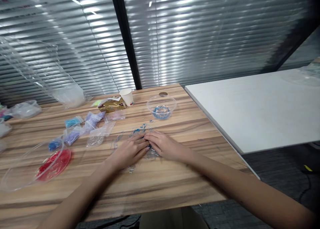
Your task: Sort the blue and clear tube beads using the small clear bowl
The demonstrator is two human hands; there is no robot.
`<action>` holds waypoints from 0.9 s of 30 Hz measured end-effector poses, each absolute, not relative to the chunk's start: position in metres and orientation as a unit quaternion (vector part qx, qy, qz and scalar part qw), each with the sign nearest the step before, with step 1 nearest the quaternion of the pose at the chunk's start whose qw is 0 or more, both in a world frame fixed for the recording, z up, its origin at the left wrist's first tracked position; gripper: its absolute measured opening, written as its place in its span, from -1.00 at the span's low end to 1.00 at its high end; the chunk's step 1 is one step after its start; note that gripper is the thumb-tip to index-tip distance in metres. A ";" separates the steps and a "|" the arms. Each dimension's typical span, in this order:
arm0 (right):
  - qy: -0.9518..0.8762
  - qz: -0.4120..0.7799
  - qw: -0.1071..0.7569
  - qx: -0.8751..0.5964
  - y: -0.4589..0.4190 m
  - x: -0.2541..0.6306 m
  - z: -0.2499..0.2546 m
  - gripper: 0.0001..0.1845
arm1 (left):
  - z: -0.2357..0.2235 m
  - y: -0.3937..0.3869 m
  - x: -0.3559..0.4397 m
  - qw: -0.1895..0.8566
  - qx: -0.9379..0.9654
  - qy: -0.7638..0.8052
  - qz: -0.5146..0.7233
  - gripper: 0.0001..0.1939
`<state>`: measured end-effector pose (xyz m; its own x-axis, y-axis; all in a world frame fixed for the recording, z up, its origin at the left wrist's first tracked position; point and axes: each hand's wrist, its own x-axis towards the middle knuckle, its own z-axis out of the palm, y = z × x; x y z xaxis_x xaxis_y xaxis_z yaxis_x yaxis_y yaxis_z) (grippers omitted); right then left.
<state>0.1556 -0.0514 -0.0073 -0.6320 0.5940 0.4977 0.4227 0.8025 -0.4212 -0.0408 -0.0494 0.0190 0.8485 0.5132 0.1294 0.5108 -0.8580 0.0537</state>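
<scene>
My left hand (130,151) lies low over the wooden table, palm down, with its fingers stretched toward the right. From the other side my right hand (166,145) meets it, fingers extended and touching the left fingertips. Under and around both hands are scattered small clear tube-like pieces (153,153), mixed with blue pieces (140,129) just beyond the fingers. Whatever lies directly beneath the palms is hidden. Behind the hands stands a clear round bowl (173,108) with blue pieces in its bottom.
To the left, a large clear bowl (8,188) holds red pieces (56,164). Small bags of purple pieces (92,120) and blue pieces (72,121), a gold packet (112,105) and a paper cup (127,97) stand farther back. A white table (257,109) adjoins at right.
</scene>
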 end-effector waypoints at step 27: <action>-0.898 0.119 0.314 -0.284 -0.052 0.156 -0.006 -0.71 | 0.021 -0.049 -0.039 0.015 0.961 0.270 0.063 -0.73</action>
